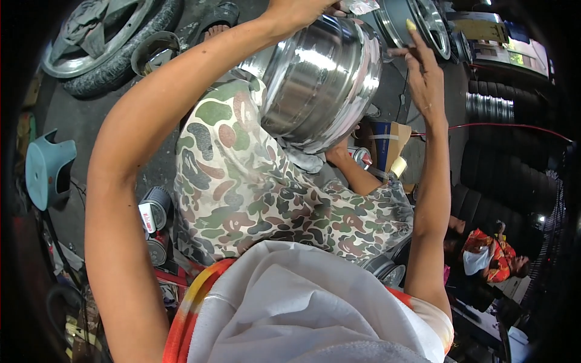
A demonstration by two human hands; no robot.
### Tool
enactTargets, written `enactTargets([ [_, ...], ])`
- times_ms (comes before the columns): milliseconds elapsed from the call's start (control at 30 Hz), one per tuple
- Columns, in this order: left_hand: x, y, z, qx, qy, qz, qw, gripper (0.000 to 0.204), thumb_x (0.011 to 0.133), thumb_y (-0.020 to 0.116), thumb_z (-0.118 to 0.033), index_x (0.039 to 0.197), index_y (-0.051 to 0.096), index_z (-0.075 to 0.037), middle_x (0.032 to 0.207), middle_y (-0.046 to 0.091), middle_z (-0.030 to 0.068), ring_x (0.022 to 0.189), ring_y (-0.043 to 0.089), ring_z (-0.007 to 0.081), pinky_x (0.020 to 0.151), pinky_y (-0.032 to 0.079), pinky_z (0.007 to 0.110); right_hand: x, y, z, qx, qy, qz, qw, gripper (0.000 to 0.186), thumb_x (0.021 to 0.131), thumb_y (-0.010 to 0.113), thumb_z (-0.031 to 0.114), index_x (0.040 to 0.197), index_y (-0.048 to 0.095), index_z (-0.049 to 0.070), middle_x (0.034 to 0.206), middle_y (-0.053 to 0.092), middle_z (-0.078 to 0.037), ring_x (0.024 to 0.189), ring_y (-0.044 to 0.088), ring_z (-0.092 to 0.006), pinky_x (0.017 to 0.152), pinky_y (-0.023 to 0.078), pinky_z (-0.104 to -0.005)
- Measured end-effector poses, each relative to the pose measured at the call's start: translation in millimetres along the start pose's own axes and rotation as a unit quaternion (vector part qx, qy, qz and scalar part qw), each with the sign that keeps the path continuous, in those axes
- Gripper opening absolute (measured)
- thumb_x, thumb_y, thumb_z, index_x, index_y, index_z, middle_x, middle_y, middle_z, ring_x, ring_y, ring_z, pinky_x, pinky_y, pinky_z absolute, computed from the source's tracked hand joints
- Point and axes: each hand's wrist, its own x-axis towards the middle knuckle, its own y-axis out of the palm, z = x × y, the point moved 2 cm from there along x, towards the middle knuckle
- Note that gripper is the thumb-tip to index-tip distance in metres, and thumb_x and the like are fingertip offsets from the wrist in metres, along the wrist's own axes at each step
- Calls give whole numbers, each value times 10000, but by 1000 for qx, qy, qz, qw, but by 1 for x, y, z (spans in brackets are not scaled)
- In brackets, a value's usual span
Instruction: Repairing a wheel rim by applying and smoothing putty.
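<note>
Over at the upper left, a tyred wheel (pixel 75 78) flat on the dark floor under a bunched grey cloth (pixel 85 27), and next to it a dark bowl (pixel 154 55), partly behind the bare left forearm (pixel 181 85). Further along the upper edge, a foot in a dark sandal (pixel 221 18). At the far left, a pale blue stool (pixel 45 172); nearer the lap, cans (pixel 156 202) just beside the camouflage shorts (pixel 230 175). To the right, close past the bare shin (pixel 358 175), a blue and brown box (pixel 387 145), then a red hose (pixel 502 125) in front of dark stacked tyres (pixel 499 163), and well apart, at the lower right, another person (pixel 493 254) in a red-orange patterned top. In the way behind the right hand (pixel 425 75), a second wheel (pixel 396 24), near the fingers. In the middle, in front of the knees and above a grey rag (pixel 305 160), a shiny metal wheel rim (pixel 315 78), tilted, pale smears along its right edge. Just left of the right hand and apart from it; below the left hand (pixel 302 9). Right hand open, index finger stretched out, yellow at the tip. Left hand cut by the upper edge, near a crumpled whitish piece (pixel 362 6); cannot tell whether closed on it.
</note>
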Motion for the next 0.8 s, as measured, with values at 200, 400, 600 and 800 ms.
enactTargets([
  [200,-2,-4,0,22,16,-6,1000,124,902,714,-60,969,660,30,818,731,107,675,694,133,601,560,255,27,12,-32,-99,-74,30,992,514,985,568,55,1491,557,150,1202,703,-111,1140,654,-270,1056,457,-380],
  [400,-1,-2,-1,18,-10,-9,1000,134,918,713,-76,978,657,30,819,730,109,682,709,144,595,562,258,23,18,-43,-158,-113,24,981,516,972,580,93,1480,569,186,1246,661,-133,1152,613,-321,1046,449,-403],
  [600,1,-3,-1,18,-14,-15,1000,142,924,709,-82,992,655,31,827,730,109,685,711,147,600,568,259,18,16,-43,-151,-113,3,982,505,984,568,99,1478,570,200,1278,648,-132,1182,592,-330,1065,433,-410],
  [800,-2,-1,-2,18,-20,-3,1000,134,929,705,-77,987,656,34,835,732,113,687,708,144,614,576,258,7,16,-37,-135,-108,-13,985,530,910,596,58,1425,615,184,1267,665,-145,1178,601,-343,1078,419,-446],
])
